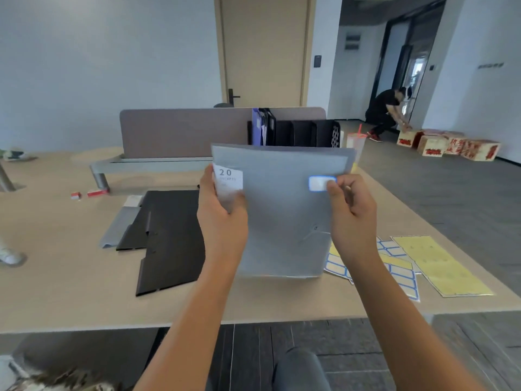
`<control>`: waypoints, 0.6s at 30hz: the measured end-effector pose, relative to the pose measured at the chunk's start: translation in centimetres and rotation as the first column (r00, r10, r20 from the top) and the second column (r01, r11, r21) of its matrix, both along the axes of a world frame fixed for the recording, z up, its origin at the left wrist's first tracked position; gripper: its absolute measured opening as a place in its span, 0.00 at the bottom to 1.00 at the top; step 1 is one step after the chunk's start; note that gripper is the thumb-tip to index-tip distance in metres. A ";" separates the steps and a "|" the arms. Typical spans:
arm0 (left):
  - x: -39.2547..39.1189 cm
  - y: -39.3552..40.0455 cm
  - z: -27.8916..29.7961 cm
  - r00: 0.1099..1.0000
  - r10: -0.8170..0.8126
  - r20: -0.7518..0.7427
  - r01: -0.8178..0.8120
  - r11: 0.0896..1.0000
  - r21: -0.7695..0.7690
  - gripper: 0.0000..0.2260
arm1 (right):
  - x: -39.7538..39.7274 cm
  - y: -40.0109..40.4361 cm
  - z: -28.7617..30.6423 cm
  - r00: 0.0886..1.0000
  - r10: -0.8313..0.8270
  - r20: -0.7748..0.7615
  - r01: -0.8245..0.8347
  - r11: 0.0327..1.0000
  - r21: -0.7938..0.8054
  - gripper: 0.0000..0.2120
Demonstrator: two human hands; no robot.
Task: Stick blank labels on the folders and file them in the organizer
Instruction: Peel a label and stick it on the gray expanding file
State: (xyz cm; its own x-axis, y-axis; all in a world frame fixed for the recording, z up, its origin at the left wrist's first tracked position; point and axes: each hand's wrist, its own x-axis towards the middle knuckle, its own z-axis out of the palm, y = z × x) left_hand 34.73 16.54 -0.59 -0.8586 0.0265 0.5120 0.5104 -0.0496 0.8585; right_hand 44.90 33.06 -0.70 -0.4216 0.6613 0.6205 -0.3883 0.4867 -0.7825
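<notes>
While flat black plastic folders (pixel 166 235) lie on the beige desk (pixel 56 277) at left, the left hand (pixel 222 215), forearm raised, clamps the left edge of an upright translucent grey plastic folder (pixel 282 215). The right hand (pixel 352 210) presses a blue-bordered white label (pixel 318 183) onto it with the thumb. Blue-bordered label sheets (pixel 400 272) lie at right, the black slotted organizer (pixel 307 132) behind.

Both my forearms are bare from elbow to wrist, with no sleeve in view. My left hand (pixel 222 210) and right hand (pixel 352 210) carry no gloves, rings or watch. Low in the frame, my knee (pixel 300 368) shows dark grey trousers.
</notes>
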 end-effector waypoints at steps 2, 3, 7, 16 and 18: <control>0.1 0.3 1.1 0.998 -0.008 -0.062 0.009 1.000 0.010 0.36 | -0.1 0.0 0.5 1.000 0.007 -0.007 -0.007 1.000 0.009 0.06; 0.2 0.4 1.8 0.995 -0.005 -0.104 0.004 1.000 -0.006 0.37 | -0.2 0.0 0.8 1.000 0.012 -0.012 -0.012 1.000 0.019 0.06; 0.0 0.8 4.2 0.948 0.127 -0.293 -0.163 0.981 -0.102 0.27 | -0.7 0.3 1.6 0.999 0.042 -0.025 -0.042 0.999 -0.017 0.06; 0.3 2.8 8.1 0.822 -0.148 -0.550 -0.216 0.812 -0.543 0.12 | -0.9 0.7 2.0 0.993 0.113 -0.036 -0.115 0.991 -0.071 0.06; 0.3 3.5 8.2 0.791 -0.231 -0.567 -0.183 0.794 -0.579 0.13 | -0.6 0.7 1.9 0.990 0.138 -0.040 -0.140 0.989 -0.052 0.07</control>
